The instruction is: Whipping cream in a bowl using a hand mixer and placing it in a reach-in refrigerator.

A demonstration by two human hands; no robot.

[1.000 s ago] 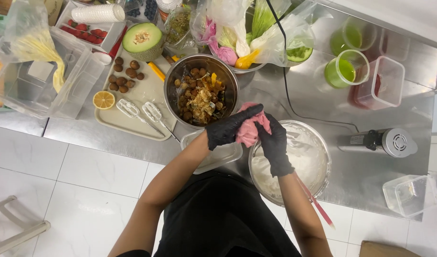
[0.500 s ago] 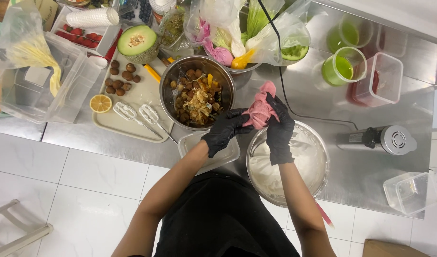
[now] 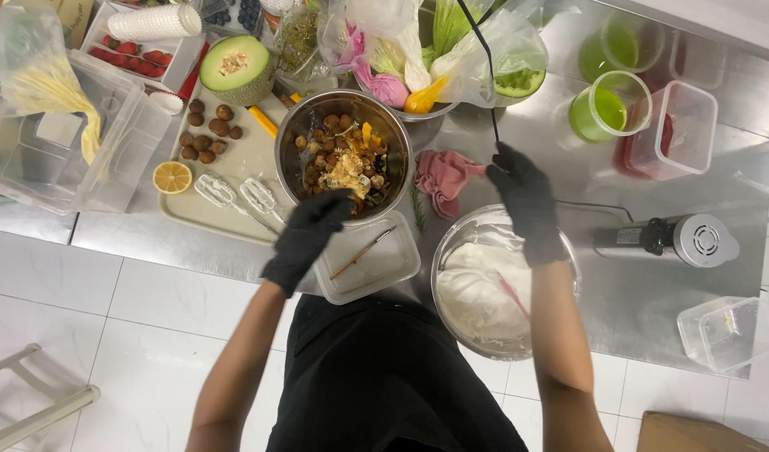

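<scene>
Pink cloth (image 3: 444,177) dropped on counter — right hand (image 3: 527,201) now empty.

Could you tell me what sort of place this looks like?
Probably a commercial kitchen prep station: a stainless steel counter, a metal bowl of mixed scraps, a bowl of white cream, and black-gloved hands, left hand and right hand.
</scene>
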